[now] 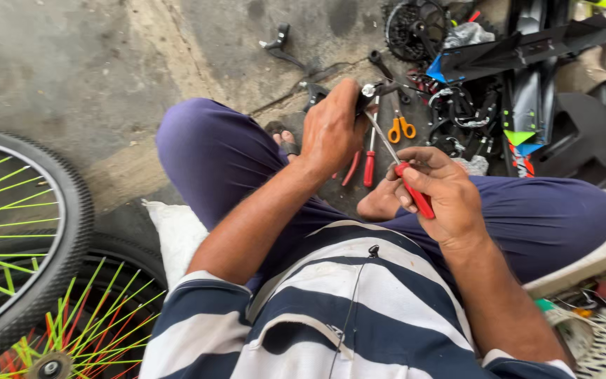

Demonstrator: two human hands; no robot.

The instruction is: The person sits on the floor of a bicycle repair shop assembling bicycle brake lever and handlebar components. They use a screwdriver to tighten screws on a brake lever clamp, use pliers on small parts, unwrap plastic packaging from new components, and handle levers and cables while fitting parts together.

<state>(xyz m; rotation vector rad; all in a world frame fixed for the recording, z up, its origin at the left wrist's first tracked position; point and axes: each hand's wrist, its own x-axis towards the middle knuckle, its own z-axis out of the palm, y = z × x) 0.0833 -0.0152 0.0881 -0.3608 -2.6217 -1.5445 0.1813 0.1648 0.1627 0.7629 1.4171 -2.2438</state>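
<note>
My left hand [332,126] grips a small black and silver bicycle part [376,90] and holds it up over my crossed legs. My right hand [438,191] is closed around the red handle of a screwdriver [415,193]. Its metal shaft runs up and left, and the tip meets the part in my left hand. I sit on the concrete floor in dark blue trousers and a striped shirt.
Red-handled pliers [359,167] and orange scissors [401,128] lie on the floor ahead. Black bicycle frame parts [527,77], a gear cassette [412,28] and a brake lever [278,38] are beyond. Two wheels [36,267] with green and red spokes lie at left. A wire basket [604,340] is at right.
</note>
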